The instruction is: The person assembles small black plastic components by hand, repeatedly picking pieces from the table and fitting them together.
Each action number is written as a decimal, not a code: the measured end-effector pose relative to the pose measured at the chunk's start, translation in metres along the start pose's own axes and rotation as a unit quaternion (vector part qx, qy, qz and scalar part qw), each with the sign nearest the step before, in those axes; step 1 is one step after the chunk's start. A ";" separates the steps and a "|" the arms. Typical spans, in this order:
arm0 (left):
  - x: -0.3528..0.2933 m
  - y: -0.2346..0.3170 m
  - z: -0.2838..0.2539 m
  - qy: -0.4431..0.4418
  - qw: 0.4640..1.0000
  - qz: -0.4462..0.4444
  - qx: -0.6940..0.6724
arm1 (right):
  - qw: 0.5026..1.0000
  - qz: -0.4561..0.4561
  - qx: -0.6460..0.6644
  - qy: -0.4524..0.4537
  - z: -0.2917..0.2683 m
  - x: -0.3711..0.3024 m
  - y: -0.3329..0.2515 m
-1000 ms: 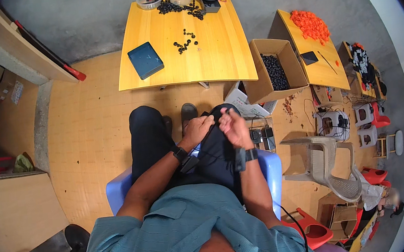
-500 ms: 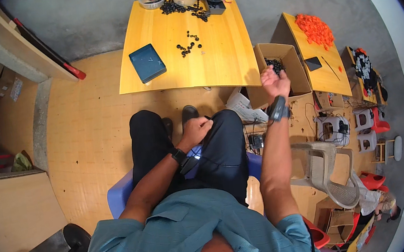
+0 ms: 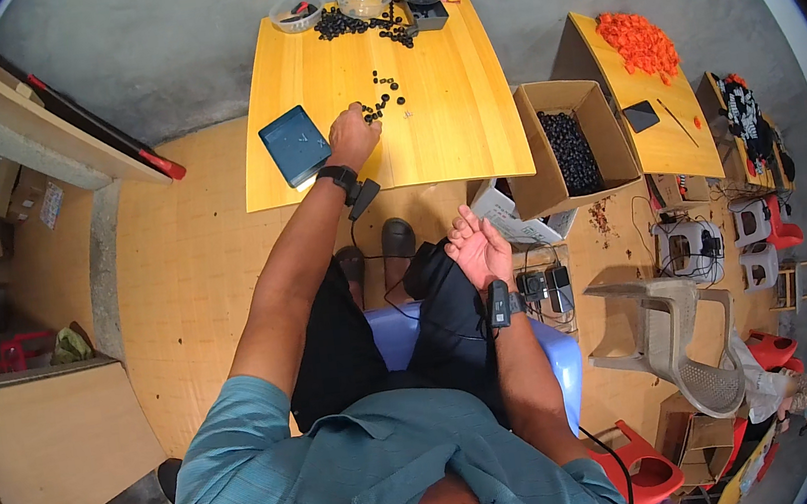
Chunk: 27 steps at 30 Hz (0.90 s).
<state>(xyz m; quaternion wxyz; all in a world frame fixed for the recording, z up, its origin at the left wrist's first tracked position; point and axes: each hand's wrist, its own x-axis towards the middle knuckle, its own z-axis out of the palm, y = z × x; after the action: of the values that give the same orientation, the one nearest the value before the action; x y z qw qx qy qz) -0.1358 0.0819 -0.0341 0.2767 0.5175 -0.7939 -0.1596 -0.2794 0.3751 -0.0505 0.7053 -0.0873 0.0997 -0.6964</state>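
Over the near part of the yellow table (image 3: 465, 134), my left hand (image 3: 355, 137) reaches down with its fingers bent together at a loose group of small round black parts (image 3: 374, 115). Its fingertips are partly hidden, so what they pinch cannot be made out. Close beside that hand lies a dark blue rectangular tray (image 3: 294, 147). Above my right thigh, off the table's near edge, my right hand (image 3: 481, 250) is turned palm up. Its fingers are loosely spread and nothing shows in the palm.
Clear tubs (image 3: 297, 13) and a heap of black parts (image 3: 345, 23) stand at the table's far edge. Right of the table is a cardboard box (image 3: 618, 155) holding many black parts (image 3: 569, 146). A side table bears an orange pile (image 3: 637, 42); a grey chair (image 3: 671, 340) stands lower right.
My left hand has gone from my lap up to the black parts on the table. My right hand has drawn back from the cardboard box to above my right thigh.
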 end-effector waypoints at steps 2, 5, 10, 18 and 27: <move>0.008 0.004 0.011 -0.051 0.997 -0.039 0.032 | 1.000 -0.009 -0.007 0.009 -0.002 0.001 0.002; 0.009 -0.006 0.023 0.005 0.999 0.002 0.034 | 1.000 0.000 -0.027 0.010 -0.003 0.002 0.006; -0.001 -0.017 0.024 0.006 0.999 0.035 0.000 | 0.998 0.006 -0.042 0.037 -0.003 0.005 0.004; -0.011 -0.017 0.009 -0.011 0.995 0.082 -0.064 | 0.998 0.010 -0.040 0.042 -0.009 0.005 0.003; -0.017 -0.004 -0.002 -0.018 0.995 0.017 -0.095 | 0.997 0.008 -0.059 0.045 -0.006 0.005 0.005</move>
<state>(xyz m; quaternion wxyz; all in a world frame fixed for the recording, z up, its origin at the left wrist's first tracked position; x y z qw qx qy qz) -0.1264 0.0956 -0.0398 0.3128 0.4720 -0.7890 -0.2386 -0.2758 0.3702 -0.0582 0.6996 -0.0962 0.1727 -0.6867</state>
